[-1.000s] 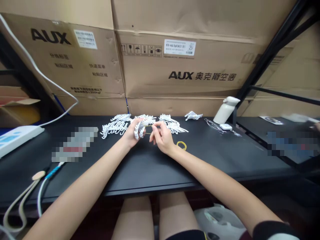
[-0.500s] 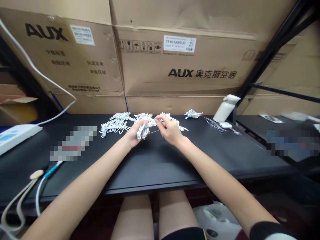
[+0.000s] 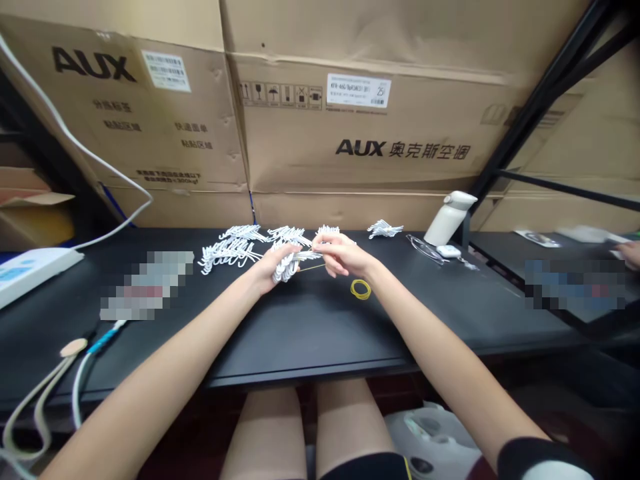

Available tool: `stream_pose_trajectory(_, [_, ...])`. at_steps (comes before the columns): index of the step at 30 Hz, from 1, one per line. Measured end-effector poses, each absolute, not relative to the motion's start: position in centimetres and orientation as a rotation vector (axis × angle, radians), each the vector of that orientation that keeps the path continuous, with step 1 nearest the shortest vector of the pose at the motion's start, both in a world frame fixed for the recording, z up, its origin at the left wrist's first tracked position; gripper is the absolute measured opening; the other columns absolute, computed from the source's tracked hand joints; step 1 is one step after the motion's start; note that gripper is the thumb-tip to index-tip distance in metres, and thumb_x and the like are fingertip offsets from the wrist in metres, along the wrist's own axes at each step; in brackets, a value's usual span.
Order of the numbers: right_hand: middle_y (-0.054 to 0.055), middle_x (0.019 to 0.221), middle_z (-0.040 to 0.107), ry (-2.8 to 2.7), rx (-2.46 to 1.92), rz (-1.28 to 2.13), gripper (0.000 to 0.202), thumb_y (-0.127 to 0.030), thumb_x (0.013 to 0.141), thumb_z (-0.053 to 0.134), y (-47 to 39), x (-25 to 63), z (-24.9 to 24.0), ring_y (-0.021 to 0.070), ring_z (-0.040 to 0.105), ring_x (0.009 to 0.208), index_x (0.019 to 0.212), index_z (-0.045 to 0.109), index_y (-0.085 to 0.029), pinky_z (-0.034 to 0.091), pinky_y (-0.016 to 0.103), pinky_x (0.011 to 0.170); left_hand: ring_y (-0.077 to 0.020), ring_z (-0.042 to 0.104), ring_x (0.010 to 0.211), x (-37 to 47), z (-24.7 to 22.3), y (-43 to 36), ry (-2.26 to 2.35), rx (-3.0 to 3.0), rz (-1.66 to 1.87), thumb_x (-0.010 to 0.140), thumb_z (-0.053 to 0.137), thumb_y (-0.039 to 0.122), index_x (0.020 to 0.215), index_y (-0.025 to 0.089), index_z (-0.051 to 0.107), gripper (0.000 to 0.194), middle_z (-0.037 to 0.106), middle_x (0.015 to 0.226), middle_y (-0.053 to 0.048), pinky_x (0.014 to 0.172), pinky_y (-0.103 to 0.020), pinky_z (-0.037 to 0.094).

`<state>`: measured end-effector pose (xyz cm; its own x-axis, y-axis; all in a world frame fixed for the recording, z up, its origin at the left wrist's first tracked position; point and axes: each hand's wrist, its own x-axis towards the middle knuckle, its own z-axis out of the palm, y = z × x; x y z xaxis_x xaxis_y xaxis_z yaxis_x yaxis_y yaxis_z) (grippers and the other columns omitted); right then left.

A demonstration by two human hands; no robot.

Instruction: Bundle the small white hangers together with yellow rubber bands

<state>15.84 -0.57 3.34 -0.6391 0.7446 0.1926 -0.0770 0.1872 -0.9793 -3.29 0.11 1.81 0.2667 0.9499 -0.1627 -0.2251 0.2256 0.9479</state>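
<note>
My left hand [image 3: 270, 269] is closed around a bundle of white hooks [image 3: 286, 265], whose straight ends point right. Beside it, my right hand [image 3: 343, 253] pinches a thin yellowish rubber band [image 3: 313, 267] that stretches from the bundle. Some of its lower fingers are loosely curled. Below the right hand lies a coil of yellow rubber bands [image 3: 361, 289] on the black table [image 3: 305, 333]. More piles of white hooks [image 3: 227, 255] rest behind and to the left of my hands. Another small bundle [image 3: 385, 229] sits apart at the back right.
A white bottle [image 3: 450, 219], a small white case [image 3: 449, 251] and a clear cable loop stand back right. On the left are a blurred-out object [image 3: 150, 287], a power strip [image 3: 35, 273] and cables. Cardboard boxes [image 3: 360, 167] rise behind. Part of another person's hand [image 3: 631, 253] shows far right.
My right hand has shifted slightly, its lower fingers opening out more. The yellow coil now shows on the table below it. Another person's hand has come into view at the far right.
</note>
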Motion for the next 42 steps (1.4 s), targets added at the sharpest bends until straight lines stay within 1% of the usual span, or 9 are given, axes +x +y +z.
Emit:
stream_pose_trajectory(8, [-0.017, 0.030, 0.031, -1.715, -0.560, 1.839, 0.020, -0.038, 0.086, 0.057, -0.4, 16.2, 2.6, 0.0040, 0.018, 0.024, 0.088, 0.048, -0.020, 0.040, 0.017, 0.038, -0.0085, 0.052, 0.042, -2.9, 1.5, -0.8, 0.802, 1.104, 0.775, 0.064, 0.072, 0.022, 0.073, 0.011, 0.062, 0.017, 0.061, 0.054, -0.001, 0.041, -0.019, 0.045])
stream_pose_trajectory(15, [-0.014, 0.038, 0.027, -1.370, -0.388, 1.926, 0.017, -0.028, 0.086, 0.056, -0.8, 14.3, 1.8, 0.0033, 0.018, 0.030, 0.074, 0.048, -0.018, 0.035, 0.016, 0.039, -0.0087, 0.053, 0.041, -2.6, 1.4, -1.2, 0.685, 1.128, 0.871, 0.066, 0.070, 0.026, 0.079, 0.012, 0.061, 0.022, 0.062, 0.054, 0.000, 0.041, -0.019, 0.045])
stream_pose_trajectory(20, [-0.011, 0.043, 0.028, -0.951, -0.429, 1.954, 0.021, -0.021, 0.085, 0.055, -0.6, 13.8, 2.0, 0.0040, 0.030, 0.037, 0.067, 0.046, -0.017, 0.031, 0.015, 0.039, -0.0108, 0.056, 0.042, -3.0, 1.4, -0.8, 0.685, 1.124, 0.888, 0.064, 0.074, 0.025, 0.081, 0.011, 0.064, 0.024, 0.065, 0.057, -0.001, 0.045, -0.021, 0.048])
stream_pose_trajectory(25, [-0.007, 0.047, 0.043, -0.649, -0.601, 1.840, 0.011, -0.018, 0.085, 0.052, -0.9, 13.8, 2.9, 0.0088, 0.051, 0.051, 0.074, 0.053, -0.017, 0.040, 0.018, 0.045, -0.0178, 0.068, 0.066, -3.2, 1.3, -0.7, 0.654, 1.210, 0.837, 0.066, 0.078, 0.027, 0.100, 0.010, 0.068, 0.039, 0.073, 0.089, -0.011, 0.059, -0.025, 0.054])
stream_pose_trajectory(27, [-0.004, 0.055, 0.054, -0.646, -0.620, 1.869, 0.012, -0.019, 0.087, 0.049, -1.1, 14.1, 3.4, 0.0101, 0.054, 0.055, 0.077, 0.056, -0.017, 0.045, 0.021, 0.051, -0.0189, 0.069, 0.072, -3.3, 1.3, -0.6, 0.637, 1.247, 0.822, 0.068, 0.077, 0.028, 0.105, 0.011, 0.067, 0.042, 0.072, 0.099, -0.013, 0.065, -0.027, 0.055])
stream_pose_trajectory(31, [0.002, 0.084, 0.069, -0.739, -0.513, 1.897, 0.021, -0.016, 0.089, 0.043, -1.2, 14.5, 3.8, 0.0093, 0.061, 0.071, 0.099, 0.061, -0.016, 0.050, 0.019, 0.061, -0.0186, 0.069, 0.075, -3.6, 1.2, -0.4, 0.633, 1.292, 0.844, 0.068, 0.078, 0.028, 0.103, 0.011, 0.069, 0.040, 0.072, 0.100, -0.012, 0.069, -0.027, 0.054])
stream_pose_trajectory(34, [0.004, 0.108, 0.069, -0.822, -0.506, 1.781, 0.022, -0.013, 0.085, 0.046, -1.0, 14.5, 3.4, 0.0084, 0.063, 0.096, 0.100, 0.062, -0.016, 0.051, 0.014, 0.071, -0.0195, 0.069, 0.078, -3.8, 1.1, -0.2, 0.648, 1.322, 0.843, 0.067, 0.079, 0.027, 0.104, 0.012, 0.069, 0.041, 0.070, 0.107, -0.013, 0.073, -0.030, 0.054])
stream_pose_trajectory(36, [0.005, 0.118, 0.066, -0.902, -0.563, 1.641, 0.018, -0.014, 0.083, 0.050, -0.9, 14.4, 3.1, 0.0120, 0.061, 0.108, 0.095, 0.062, -0.017, 0.052, 0.017, 0.076, -0.0206, 0.069, 0.079, -3.8, 1.1, -0.2, 0.658, 1.329, 0.835, 0.065, 0.080, 0.026, 0.103, 0.011, 0.069, 0.042, 0.069, 0.110, -0.014, 0.075, -0.033, 0.055])
stream_pose_trajectory(42, [0.011, 0.122, 0.064, -1.267, -0.661, 1.204, 0.029, -0.024, 0.073, 0.066, -1.6, 13.8, 3.2, 0.0248, 0.062, 0.110, 0.101, 0.059, -0.018, 0.056, 0.030, 0.071, -0.0212, 0.068, 0.085, -3.7, 1.3, -0.4, 0.615, 1.281, 0.849, 0.065, 0.079, 0.026, 0.100, 0.013, 0.070, 0.038, 0.070, 0.108, -0.012, 0.078, -0.033, 0.054])
